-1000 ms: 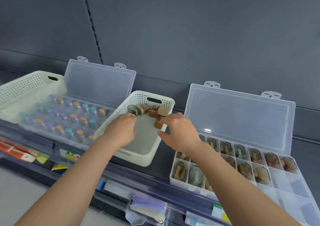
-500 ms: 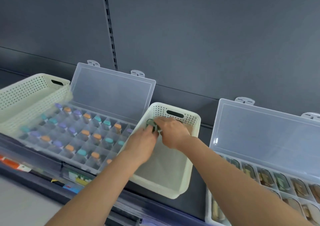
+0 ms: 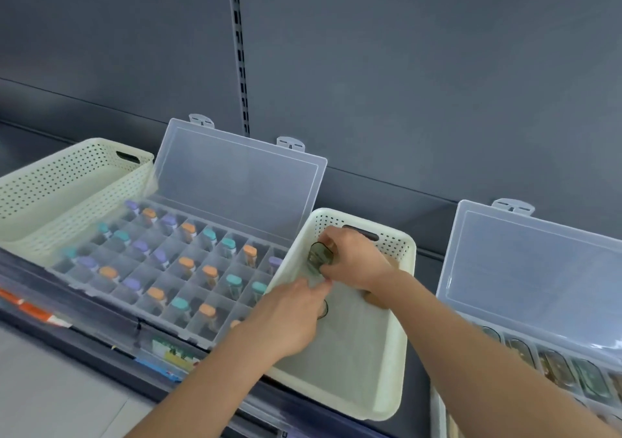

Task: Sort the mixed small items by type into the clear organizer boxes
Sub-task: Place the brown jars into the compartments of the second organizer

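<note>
A cream perforated basket (image 3: 387, 390) stands in the middle of the shelf, and both my hands are inside it. At its far end my right hand (image 3: 356, 264) grips a small greenish clear case (image 3: 319, 255). Just in front, my left hand (image 3: 292, 313) is curled over another small dark-rimmed case (image 3: 325, 308), mostly hidden under the palm. Left of the basket lies an open clear organizer (image 3: 235, 185) with colour-capped vials (image 3: 186, 264) in its cells. On the right, a second open organizer (image 3: 538, 269) holds oval cases (image 3: 555, 367).
A second cream perforated basket (image 3: 67, 185) sits at the far left behind the vial organizer. The shelf's front rail carries coloured price labels (image 3: 171, 353). A grey back panel with a slotted upright (image 3: 239, 50) rises behind everything.
My view has shifted left and closer to the basket. My right hand has lifted the greenish case at the far end, and my left hand has drawn back toward me over another case.
</note>
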Tool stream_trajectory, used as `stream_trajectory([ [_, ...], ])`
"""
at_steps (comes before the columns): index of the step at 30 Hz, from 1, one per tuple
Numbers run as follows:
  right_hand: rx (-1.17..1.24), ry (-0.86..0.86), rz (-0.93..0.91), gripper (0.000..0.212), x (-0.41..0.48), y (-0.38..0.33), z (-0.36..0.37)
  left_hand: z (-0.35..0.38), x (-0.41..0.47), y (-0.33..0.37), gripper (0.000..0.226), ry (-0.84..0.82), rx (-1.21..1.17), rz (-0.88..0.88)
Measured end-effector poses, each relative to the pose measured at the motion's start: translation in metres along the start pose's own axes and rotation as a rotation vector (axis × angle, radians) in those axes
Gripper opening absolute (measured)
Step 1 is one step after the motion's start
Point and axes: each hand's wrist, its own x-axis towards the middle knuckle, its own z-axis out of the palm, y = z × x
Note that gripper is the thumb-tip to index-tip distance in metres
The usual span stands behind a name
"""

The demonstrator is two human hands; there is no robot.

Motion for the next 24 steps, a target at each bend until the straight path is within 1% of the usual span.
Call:
stream_trajectory([
  [1, 0.082, 0.024, 0.038, 0.040, -0.003, 0.000, -0.002, -0.001, -0.001, 0.001, 0.052, -0.009, -0.011, 0.013],
  [2, 0.164, 0.055, 0.075, 0.041, -0.006, 0.001, -0.005, -0.002, -0.001, 0.002, 0.055, -0.010, -0.020, 0.016],
  [4, 0.267, 0.119, 0.111, 0.044, -0.011, 0.001, -0.009, -0.002, 0.001, 0.001, 0.047, 0.001, -0.051, 0.004],
  [7, 0.279, 0.157, 0.117, 0.054, -0.023, 0.001, -0.014, -0.001, 0.001, 0.001, 0.031, -0.008, -0.041, 0.031],
  [8, 0.265, 0.166, 0.113, 0.054, -0.028, 0.001, -0.016, -0.001, 0.000, 0.000, 0.032, -0.022, -0.028, 0.046],
  [11, 0.242, 0.209, 0.101, 0.050, -0.047, 0.002, -0.021, -0.005, -0.002, 0.000, 0.050, -0.042, 0.032, 0.067],
  [12, 0.247, 0.231, 0.105, 0.050, -0.055, 0.002, -0.024, -0.006, -0.002, 0.000, 0.052, -0.032, 0.037, 0.066],
  [15, 0.280, 0.340, 0.143, 0.048, -0.085, 0.007, -0.032, -0.010, -0.004, 0.005, 0.043, 0.025, -0.009, 0.063],
  [20, 0.371, 0.507, 0.184, 0.049, -0.150, 0.022, -0.043, -0.024, -0.020, 0.038, 0.043, 0.182, -0.146, 0.110],
  [24, 0.439, 0.599, 0.232, 0.042, -0.201, 0.035, -0.048, -0.024, -0.035, 0.080, 0.041, 0.264, -0.205, 0.137],
])
